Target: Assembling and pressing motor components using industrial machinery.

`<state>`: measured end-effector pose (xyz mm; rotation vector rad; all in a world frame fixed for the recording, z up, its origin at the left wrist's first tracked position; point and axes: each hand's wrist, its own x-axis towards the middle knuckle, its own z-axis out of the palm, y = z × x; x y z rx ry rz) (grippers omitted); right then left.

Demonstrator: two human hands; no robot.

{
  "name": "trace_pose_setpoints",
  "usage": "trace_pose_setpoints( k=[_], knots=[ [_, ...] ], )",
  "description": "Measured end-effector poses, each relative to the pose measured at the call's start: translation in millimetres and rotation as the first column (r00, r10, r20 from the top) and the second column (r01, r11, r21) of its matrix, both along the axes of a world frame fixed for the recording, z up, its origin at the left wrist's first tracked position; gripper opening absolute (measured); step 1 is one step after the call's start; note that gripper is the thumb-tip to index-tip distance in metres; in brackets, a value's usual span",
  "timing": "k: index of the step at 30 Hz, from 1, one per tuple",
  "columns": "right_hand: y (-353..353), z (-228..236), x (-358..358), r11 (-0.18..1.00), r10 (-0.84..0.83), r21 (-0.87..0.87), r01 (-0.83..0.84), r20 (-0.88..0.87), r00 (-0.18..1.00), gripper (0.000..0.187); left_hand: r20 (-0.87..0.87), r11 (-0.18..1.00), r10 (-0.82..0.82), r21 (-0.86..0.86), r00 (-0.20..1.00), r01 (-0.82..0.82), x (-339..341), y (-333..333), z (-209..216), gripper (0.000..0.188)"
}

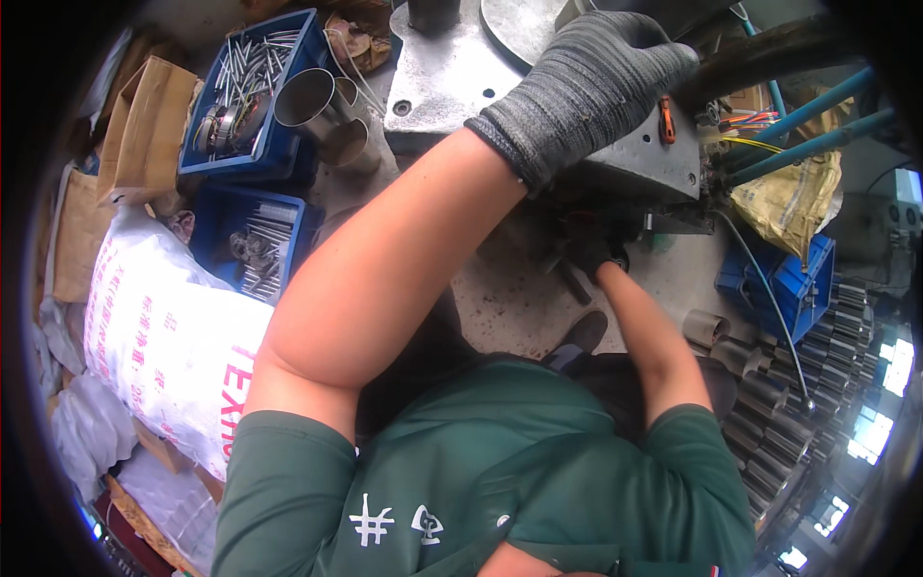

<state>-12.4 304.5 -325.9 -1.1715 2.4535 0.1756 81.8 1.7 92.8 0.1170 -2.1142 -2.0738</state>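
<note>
My left hand (611,82), in a grey striped knit glove, reaches far forward over a metal machine plate (437,82). Its fingers curl closed beside a round metal disc (519,29) and dark machine parts at the top. Whatever lies within the grasp is hidden by the glove. Below the plate's near edge, my right hand (588,248), in a dark glove, is in shadow next to a dark bar (574,282). Its fingers are too dark to make out. An orange-handled tool (667,120) lies on the plate, right of my left hand.
At left are blue bins (223,163) of metal rods, steel cylinders (310,101), a cardboard box (144,135) and a white sack (168,337). Blue bars (808,144) and a yellowish bag (793,207) flank the machine at right. Rows of metal tubes (769,423) stand behind.
</note>
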Motion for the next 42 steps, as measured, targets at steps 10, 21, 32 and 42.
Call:
trace_pose_setpoints(
  k=[10,21,32,42],
  knots=[
    [13,240,39,0.182,-0.140,-0.354,0.917,0.914,0.381,0.028,-0.465,0.995,0.086,0.078,0.881,-0.056,-28,15,-58,0.044],
    [-5,367,37,-0.386,0.330,-0.093,0.918,0.915,0.232,0.030,0.088,0.912,-0.362,0.237,0.928,0.334,12,73,-67,0.065],
    [-15,354,6,-0.328,0.259,-0.408,0.852,0.829,0.496,0.041,-0.040,0.983,-0.092,0.156,0.995,0.097,11,87,-69,0.049],
    [-17,380,17,0.047,0.088,-0.609,0.792,0.792,0.604,0.057,0.088,0.659,-0.148,0.751,0.985,0.032,6,68,-53,0.047]
  ],
)
